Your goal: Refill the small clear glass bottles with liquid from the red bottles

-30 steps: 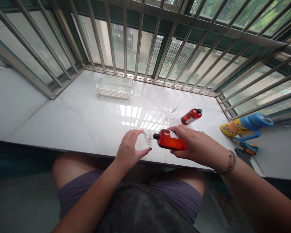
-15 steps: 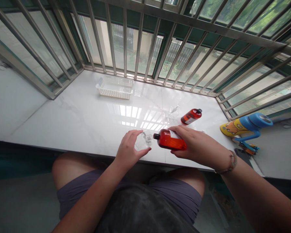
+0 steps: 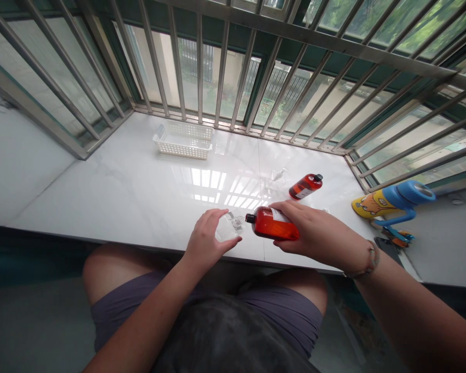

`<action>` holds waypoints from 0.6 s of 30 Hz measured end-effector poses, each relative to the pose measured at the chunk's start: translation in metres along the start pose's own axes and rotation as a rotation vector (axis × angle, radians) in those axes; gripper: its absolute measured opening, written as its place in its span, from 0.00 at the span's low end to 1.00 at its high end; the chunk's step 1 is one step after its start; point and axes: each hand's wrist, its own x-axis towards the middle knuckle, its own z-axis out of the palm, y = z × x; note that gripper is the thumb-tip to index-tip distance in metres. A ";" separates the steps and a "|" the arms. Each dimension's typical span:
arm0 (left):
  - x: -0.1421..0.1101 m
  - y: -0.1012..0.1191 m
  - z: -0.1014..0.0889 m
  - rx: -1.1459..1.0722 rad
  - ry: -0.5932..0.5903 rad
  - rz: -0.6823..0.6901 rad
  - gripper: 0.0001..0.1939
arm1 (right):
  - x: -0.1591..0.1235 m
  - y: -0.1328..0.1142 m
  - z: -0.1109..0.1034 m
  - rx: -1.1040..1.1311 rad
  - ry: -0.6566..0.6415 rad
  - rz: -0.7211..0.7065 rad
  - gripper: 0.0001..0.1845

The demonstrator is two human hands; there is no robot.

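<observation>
My left hand is shut around a small clear glass bottle, whose neck points up and right. My right hand grips a tilted amber bottle with a white label, lying nearly flat. Its black-threaded neck points left, just beside the glass bottle's neck. I cannot tell whether they touch, and no liquid stream is visible. Both bottles are held above the white marble sill. Farther back stand a red bottle with a black cap and a small clear glass container.
A white plastic basket stands at the sill's back edge, before metal window bars. A blue-and-yellow toy-like object and a dark phone-like object lie to the right. My lap lies below the sill's front edge.
The small glass bottle has turned slightly in my left hand, its neck now more upright. The amber bottle and the objects on the sill stay in nearly the same place.
</observation>
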 end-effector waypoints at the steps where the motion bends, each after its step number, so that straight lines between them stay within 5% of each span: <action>1: 0.000 0.000 0.000 -0.002 -0.001 -0.002 0.34 | 0.000 0.000 0.000 0.001 0.001 -0.001 0.35; 18: -0.003 -0.002 0.004 -0.012 -0.019 -0.056 0.34 | 0.000 0.000 0.001 0.001 0.005 -0.008 0.36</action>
